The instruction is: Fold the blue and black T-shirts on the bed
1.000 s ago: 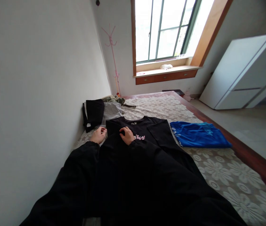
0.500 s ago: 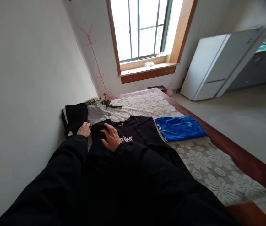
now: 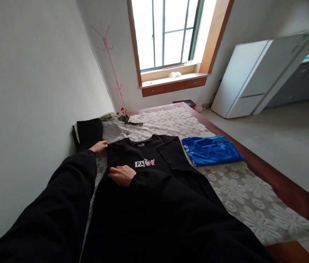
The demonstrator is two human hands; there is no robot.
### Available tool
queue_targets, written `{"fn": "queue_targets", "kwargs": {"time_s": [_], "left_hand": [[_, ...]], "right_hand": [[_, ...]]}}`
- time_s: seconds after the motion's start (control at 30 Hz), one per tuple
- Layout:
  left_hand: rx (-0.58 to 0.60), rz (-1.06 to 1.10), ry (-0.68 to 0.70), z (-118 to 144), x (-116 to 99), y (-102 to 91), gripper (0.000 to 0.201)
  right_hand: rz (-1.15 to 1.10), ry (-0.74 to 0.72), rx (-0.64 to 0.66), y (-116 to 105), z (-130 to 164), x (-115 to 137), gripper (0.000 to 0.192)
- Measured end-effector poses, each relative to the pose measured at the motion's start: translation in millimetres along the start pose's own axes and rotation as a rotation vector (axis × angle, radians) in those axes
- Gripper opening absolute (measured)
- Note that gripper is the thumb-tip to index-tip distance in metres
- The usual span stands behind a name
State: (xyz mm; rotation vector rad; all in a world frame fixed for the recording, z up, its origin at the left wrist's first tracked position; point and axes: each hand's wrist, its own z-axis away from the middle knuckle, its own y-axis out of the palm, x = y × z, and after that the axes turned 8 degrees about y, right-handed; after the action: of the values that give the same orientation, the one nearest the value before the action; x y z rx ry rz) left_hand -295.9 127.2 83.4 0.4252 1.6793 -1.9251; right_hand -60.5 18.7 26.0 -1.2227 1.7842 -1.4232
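Head view: black tee (image 3: 154, 153) lies flat, chest up, on the bedspread (image 3: 239, 190) left of a blue garment (image 3: 211, 150); left hand (image 3: 99, 147) pinches its far-left shoulder, right hand (image 3: 122, 174) presses loosely curled on the chest; judged best practice: hold the shoulder taut, smooth outward.

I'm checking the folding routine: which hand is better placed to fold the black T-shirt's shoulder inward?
Probably the left hand: it pinches the black T-shirt at its shoulder edge. The right hand lies flat lower on the chest, suited to pinning the cloth.
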Motion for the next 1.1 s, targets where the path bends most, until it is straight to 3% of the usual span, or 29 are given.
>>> {"fn": "queue_targets", "kwargs": {"time_s": [0.23,0.37,0.57,0.7,0.83,0.97,1.1], "left_hand": [[-0.095,0.118,-0.026,-1.1,5.0,-4.7,0.025],[-0.159,0.021,-0.031,-8.6,8.0,-0.9,0.028],[-0.277,-0.180,0.022,-8.6,6.9,11.1,0.016],[-0.316,-0.241,-0.014,9.7,11.2,21.6,0.036],[-0.262,-0.303,-0.019,39.5,17.8,39.6,0.055],[-0.187,-0.381,0.002,64.5,22.2,55.1,0.039],[-0.191,-0.411,-0.010,70.0,20.6,57.4,0.026]], "right_hand": [[0.015,-0.070,0.045,-3.7,2.2,0.9,0.023],[-0.024,-0.111,0.031,1.9,3.3,-2.6,0.025],[-0.060,-0.118,-0.002,12.9,-2.3,-5.9,0.019],[-0.070,-0.091,-0.007,13.5,-3.5,-6.0,0.025],[-0.152,-0.085,0.008,12.7,-1.8,-7.1,0.027],[-0.259,-0.096,0.011,13.1,-0.4,-7.1,0.035],[-0.295,-0.117,0.029,13.0,0.6,-3.2,0.043]]}}
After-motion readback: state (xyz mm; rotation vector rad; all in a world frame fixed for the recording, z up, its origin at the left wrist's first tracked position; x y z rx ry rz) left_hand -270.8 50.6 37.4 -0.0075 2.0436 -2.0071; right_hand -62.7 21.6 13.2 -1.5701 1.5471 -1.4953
